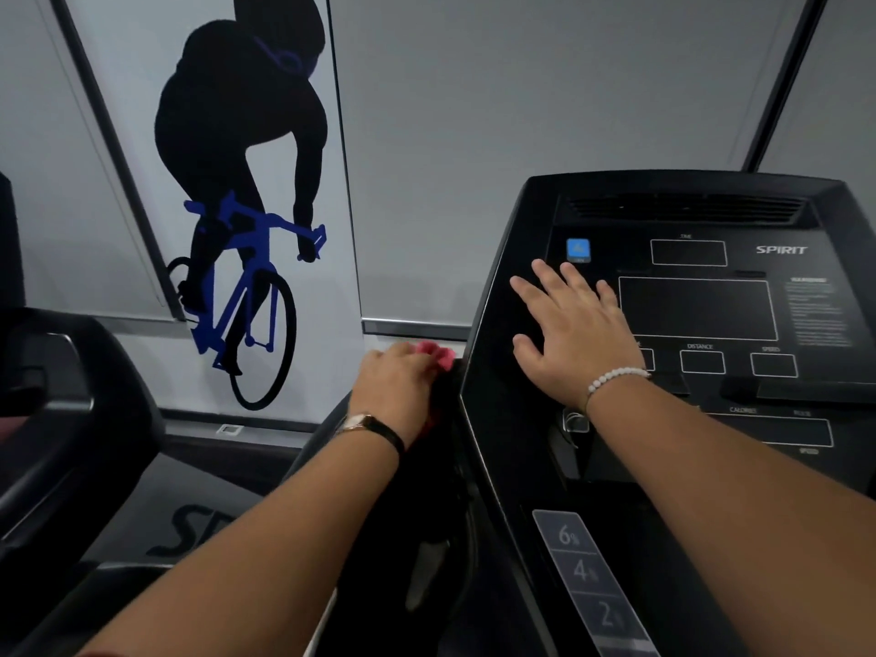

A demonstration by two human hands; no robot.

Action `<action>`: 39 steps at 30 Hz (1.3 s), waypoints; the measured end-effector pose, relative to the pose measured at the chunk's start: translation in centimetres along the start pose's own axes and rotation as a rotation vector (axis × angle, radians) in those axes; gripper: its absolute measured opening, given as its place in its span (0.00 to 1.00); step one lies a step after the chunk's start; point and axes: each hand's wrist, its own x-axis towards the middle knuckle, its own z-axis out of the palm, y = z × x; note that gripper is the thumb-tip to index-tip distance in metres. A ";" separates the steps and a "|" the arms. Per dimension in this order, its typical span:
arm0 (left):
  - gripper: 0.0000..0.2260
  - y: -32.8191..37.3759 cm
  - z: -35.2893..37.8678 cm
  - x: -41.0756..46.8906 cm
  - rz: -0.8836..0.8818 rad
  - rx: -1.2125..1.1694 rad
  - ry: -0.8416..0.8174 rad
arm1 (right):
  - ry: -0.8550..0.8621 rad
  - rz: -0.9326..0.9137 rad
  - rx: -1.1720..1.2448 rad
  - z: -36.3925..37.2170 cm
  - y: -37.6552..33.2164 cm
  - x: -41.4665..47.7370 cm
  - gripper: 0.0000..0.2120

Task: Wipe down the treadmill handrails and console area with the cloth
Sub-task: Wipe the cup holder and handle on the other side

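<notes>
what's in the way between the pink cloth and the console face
The right hand lies flat on the left part of the console, just past the edge where the left hand grips the pink cloth. Nothing else visible.

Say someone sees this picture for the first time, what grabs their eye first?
The big cyclist wall graphic, a black silhouette on a blue bike, fills the upper left and stands out most. Next is the black Spirit treadmill console at right, with the right hand spread flat on its face. Between them, the left hand grips a pink cloth at the console's left edge.
</notes>
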 end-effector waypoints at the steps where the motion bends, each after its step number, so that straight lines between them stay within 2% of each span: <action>1: 0.14 0.6 0.5 0.1 0.085 0.075 -0.017 | 0.001 0.000 -0.001 0.0 0.0 0.0 0.30; 5: 0.18 0.7 0.5 0.1 0.243 0.310 -0.093 | -0.004 0.005 0.008 -0.1 -0.1 -0.1 0.30; 6: 0.18 0.0 0.0 0.3 0.221 0.356 -0.111 | -0.005 0.007 0.006 -0.1 -0.1 -0.1 0.30; 8: 0.17 -1.9 -1.1 1.8 0.071 0.405 -0.167 | -0.006 0.014 0.004 -0.1 -0.1 -0.1 0.30; 10: 0.16 -2.7 -1.6 2.8 -0.042 0.322 -0.190 | -0.004 0.019 0.001 -0.2 -0.1 0.0 0.30; 14: 0.21 -1.2 0.5 -1.7 0.133 0.058 -0.124 | 0.000 0.024 0.004 -0.3 -0.3 -0.1 0.29; 17: 0.30 -2.5 0.9 -5.4 0.175 0.119 -0.164 | 0.003 0.018 0.000 -0.2 -0.3 -0.2 0.29; 19: 0.30 -3.7 0.9 -5.3 0.075 0.170 -0.143 | 0.005 0.017 -0.002 -0.1 -0.3 -0.2 0.29; 22: 0.18 -4.5 1.0 -2.4 -0.233 0.070 -0.003 | 0.006 0.016 -0.006 -0.1 -0.2 -0.1 0.29; 24: 0.17 -4.7 0.2 0.0 -0.469 -0.043 -0.003 | 0.009 0.016 -0.005 -0.1 -0.3 0.0 0.29; 25: 0.17 -4.7 0.0 1.0 -0.496 -0.034 -0.025 | 0.011 0.017 -0.002 -0.1 -0.3 0.0 0.29; 26: 0.17 -4.5 0.2 1.6 -0.430 0.031 -0.023 | 0.011 0.018 -0.001 -0.1 -0.2 0.0 0.29; 29: 0.15 -2.3 1.5 0.5 0.078 0.163 0.061 | 0.013 0.017 -0.005 -0.1 -0.2 0.0 0.29; 30: 0.16 -1.9 2.1 -0.3 0.183 0.142 0.085 | 0.011 0.016 -0.006 -0.1 -0.2 0.0 0.29; 32: 0.19 -2.0 2.2 -0.7 0.253 0.078 0.126 | 0.011 0.015 -0.005 -0.1 -0.2 0.0 0.29; 34: 0.16 -2.1 1.5 0.0 0.118 -0.003 0.161 | 0.010 0.012 -0.002 -0.1 -0.2 0.0 0.29; 37: 0.17 -2.6 0.8 2.0 -0.339 -0.148 0.063 | 0.014 0.011 -0.001 -0.2 -0.1 -0.1 0.29; 39: 0.19 -3.1 0.4 2.6 -0.530 -0.194 0.060 | 0.016 0.008 0.003 -0.2 -0.2 -0.1 0.29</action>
